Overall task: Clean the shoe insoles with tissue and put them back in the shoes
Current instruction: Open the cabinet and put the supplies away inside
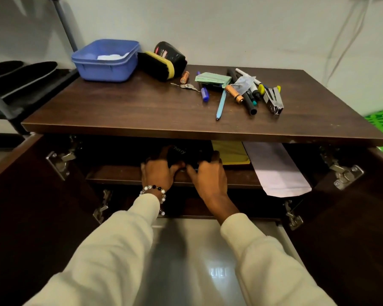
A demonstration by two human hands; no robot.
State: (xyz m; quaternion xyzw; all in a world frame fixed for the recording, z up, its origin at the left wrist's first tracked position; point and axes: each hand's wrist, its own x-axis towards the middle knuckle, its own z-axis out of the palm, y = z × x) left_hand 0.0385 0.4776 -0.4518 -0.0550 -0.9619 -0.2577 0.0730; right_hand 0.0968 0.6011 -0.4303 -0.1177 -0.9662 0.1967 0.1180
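Both my hands reach into the open cabinet under the brown tabletop (124, 111). My left hand (158, 171) and my right hand (208, 175) grip a black object with "Cherry" lettering (186, 154) on the inner shelf (115, 174); much of it is lost in shadow. On the tabletop's back left stands a blue tub (106, 60) holding white tissue (112, 56). Two dark insoles (24, 74) lie on a rack at the far left. No shoes are visible.
A shoe brush (156, 66) and black polish container (171, 55) sit beside the tub. Pens, batteries, keys and a stapler (274, 100) are scattered at the right. A white envelope (276, 171) and yellow paper (230, 152) lie on the shelf. Both cabinet doors stand open.
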